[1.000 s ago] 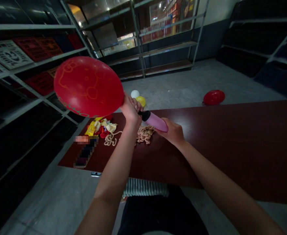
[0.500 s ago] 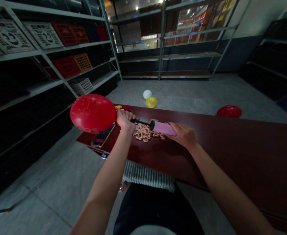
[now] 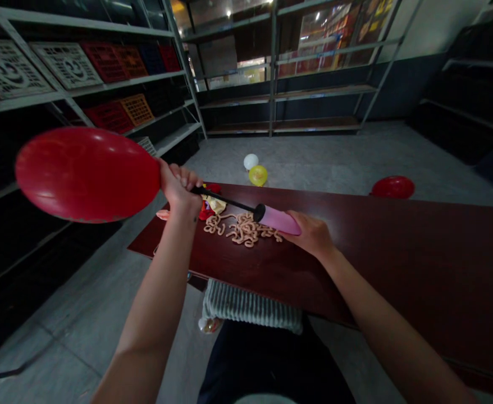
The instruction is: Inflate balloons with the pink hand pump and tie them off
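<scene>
L hand (image 3: 179, 188) clamped on neck of red balloon (image 3: 87, 174), fully blown up, sticking out left past counter's edge, over floor. Black tube of pink hand pump (image 3: 277, 219) runs from that fist; R hand (image 3: 307, 234) wrapped round pump's pink barrel, over counter. Under pump, tangle of pale uninflated long balloons (image 3: 242, 229) on dark red wood counter (image 3: 398, 264); red & yellow scraps (image 3: 208, 205) just left. No readable writing on balloon; signs thru far glass (image 3: 334, 39) too blurred. Beyond far edge, on grey concrete floor (image 3: 314, 151): white balloon (image 3: 250, 162), yellow balloon (image 3: 258, 175) touching it, red balloon (image 3: 393, 187) well right. Steel shelves w/ plastic crates (image 3: 67, 64) at left.
</scene>
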The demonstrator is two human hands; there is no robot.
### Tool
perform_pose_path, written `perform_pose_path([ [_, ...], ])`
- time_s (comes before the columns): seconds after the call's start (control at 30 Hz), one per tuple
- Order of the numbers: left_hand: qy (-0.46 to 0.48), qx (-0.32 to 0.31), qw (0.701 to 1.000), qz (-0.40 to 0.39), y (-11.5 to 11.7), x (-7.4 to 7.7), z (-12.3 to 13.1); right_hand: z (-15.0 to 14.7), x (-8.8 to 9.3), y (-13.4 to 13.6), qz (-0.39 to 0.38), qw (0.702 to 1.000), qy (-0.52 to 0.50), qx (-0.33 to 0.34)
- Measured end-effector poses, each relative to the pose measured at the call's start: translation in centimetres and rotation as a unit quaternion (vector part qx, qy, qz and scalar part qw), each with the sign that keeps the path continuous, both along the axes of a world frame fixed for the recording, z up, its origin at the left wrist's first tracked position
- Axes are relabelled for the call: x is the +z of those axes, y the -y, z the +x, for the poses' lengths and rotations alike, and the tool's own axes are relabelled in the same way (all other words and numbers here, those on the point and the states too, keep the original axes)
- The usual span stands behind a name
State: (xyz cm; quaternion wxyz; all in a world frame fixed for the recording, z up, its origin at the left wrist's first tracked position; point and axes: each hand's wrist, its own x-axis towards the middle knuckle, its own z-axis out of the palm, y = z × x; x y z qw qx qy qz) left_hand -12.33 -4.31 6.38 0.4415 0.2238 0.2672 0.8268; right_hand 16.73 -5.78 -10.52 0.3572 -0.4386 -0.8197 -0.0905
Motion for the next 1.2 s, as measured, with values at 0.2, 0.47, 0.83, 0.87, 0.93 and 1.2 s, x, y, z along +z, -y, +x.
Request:
perform_pose_path([
  [0.2,-0.120,-0.067,0.988,0.067,-0.7,6.6,6.7,0.0,-0.7,0.1,-0.050,0.991,-0.126,-0.017],
  [0.47,-0.197,-0.144,0.968,0.062,-5.3,6.6,17.5,1.3,-1.0,-0.2,-0.094,0.959,-0.250,-0.091],
  [0.83,-0.144,-0.162,0.975,-0.054,-6.3,-1.0,21.5,1.9,-1.1,-0.6,-0.098,0.957,-0.219,-0.161],
  [0.87,-0.125,-0.157,0.978,-0.055,-6.1,-1.1,20.7,1.9,-0.9,-0.6,-0.083,0.963,-0.203,-0.156],
  [0.93,-0.083,-0.149,0.984,-0.055,-5.7,-1.5,18.9,1.9,-0.7,-0.6,-0.049,0.974,-0.169,-0.142],
  [1.2,0.047,-0.054,0.992,-0.100,-3.3,-5.0,10.7,0.9,-0.4,-0.4,0.008,0.997,-0.023,-0.074],
])
